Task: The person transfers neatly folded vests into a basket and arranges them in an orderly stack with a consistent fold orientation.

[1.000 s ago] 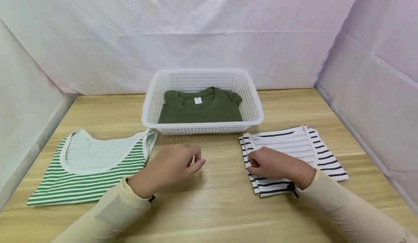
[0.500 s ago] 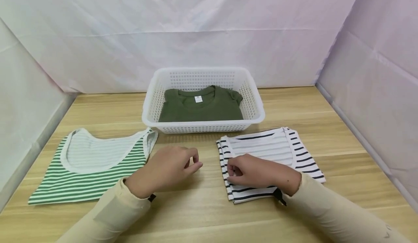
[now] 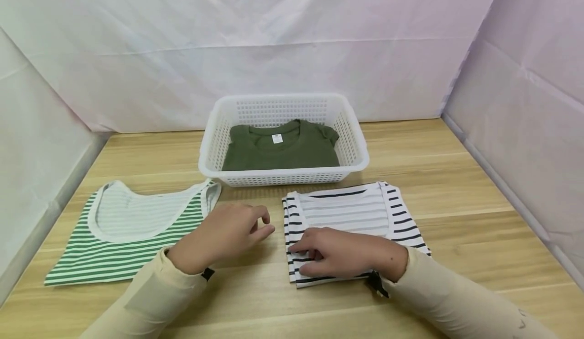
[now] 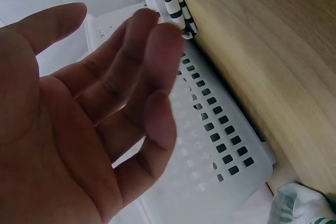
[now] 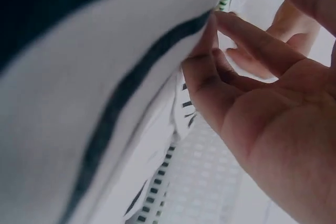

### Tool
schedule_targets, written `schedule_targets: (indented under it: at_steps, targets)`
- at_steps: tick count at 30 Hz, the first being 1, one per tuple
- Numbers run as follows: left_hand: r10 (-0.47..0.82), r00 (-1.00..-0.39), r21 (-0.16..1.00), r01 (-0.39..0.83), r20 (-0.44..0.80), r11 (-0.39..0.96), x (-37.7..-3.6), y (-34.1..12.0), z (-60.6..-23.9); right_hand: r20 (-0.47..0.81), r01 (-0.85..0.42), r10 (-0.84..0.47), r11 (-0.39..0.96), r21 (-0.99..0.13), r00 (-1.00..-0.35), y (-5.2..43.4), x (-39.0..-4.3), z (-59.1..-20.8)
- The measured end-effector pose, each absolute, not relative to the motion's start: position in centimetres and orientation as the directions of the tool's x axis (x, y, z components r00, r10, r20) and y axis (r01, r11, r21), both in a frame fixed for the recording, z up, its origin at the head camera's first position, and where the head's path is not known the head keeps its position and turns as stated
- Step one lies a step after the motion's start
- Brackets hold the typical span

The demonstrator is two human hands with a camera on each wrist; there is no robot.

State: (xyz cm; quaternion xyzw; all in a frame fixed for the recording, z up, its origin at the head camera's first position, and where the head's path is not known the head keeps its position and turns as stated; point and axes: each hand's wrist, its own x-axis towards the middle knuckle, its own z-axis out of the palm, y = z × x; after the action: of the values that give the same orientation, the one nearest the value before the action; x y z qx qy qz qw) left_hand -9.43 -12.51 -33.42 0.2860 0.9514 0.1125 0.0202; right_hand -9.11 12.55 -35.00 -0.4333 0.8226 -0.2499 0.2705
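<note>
A folded white shirt with black stripes (image 3: 347, 215) lies on the table right of the middle, its pale wide neckline facing up. My right hand (image 3: 339, 253) rests on its near left part, index finger and thumb apart. In the right wrist view the fingertips of my right hand (image 5: 273, 87) touch the striped cloth. My left hand (image 3: 223, 232) hovers over the table beside a folded green-and-white striped shirt (image 3: 132, 258), fingers loosely bent. Nothing lies in the palm of my left hand (image 4: 105, 103) in the left wrist view.
A white perforated plastic basket (image 3: 283, 179) stands at the back middle, with a folded dark green T-shirt (image 3: 283, 154) inside. White cloth walls (image 3: 274, 35) enclose the wooden table (image 3: 255, 303) at the back and both sides.
The black-striped shirt has slid left toward the middle, with my right hand moving along on it. The right fingers have loosened and spread. My left hand has shifted slightly left.
</note>
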Motion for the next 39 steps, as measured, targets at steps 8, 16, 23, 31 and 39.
schedule_targets:
  at_steps: [8, 16, 23, 31, 39]
  targets:
    - [0.531, -0.846, 0.229, 0.509, -0.044, 0.830, -9.6, -12.7, -33.7, -0.237, -0.657, -0.870, 0.485, -0.578, -0.433, 12.2, -8.0, -34.0]
    - [0.523, -0.847, 0.251, 0.488, -0.094, 0.836, -9.7, -12.8, -33.8, -0.181, -0.748, -0.860, 0.505, -0.430, -0.476, 11.3, -6.8, -34.7]
    - [0.502, -0.853, 0.248, 0.459, -0.146, 0.853, -9.9, -13.0, -33.8, -0.148, -0.831, -0.895, 0.446, -0.333, -0.421, 10.1, -6.5, -35.1]
    - [0.488, -0.860, 0.219, 0.453, -0.148, 0.864, -10.2, -13.5, -34.0, -0.085, -0.901, -0.933, 0.361, -0.239, -0.351, 9.1, -6.0, -35.2]
    - [0.486, -0.862, 0.220, 0.452, -0.142, 0.865, -10.6, -13.7, -34.3, -0.085, -0.914, -0.941, 0.337, -0.225, -0.327, 8.8, -5.7, -35.5]
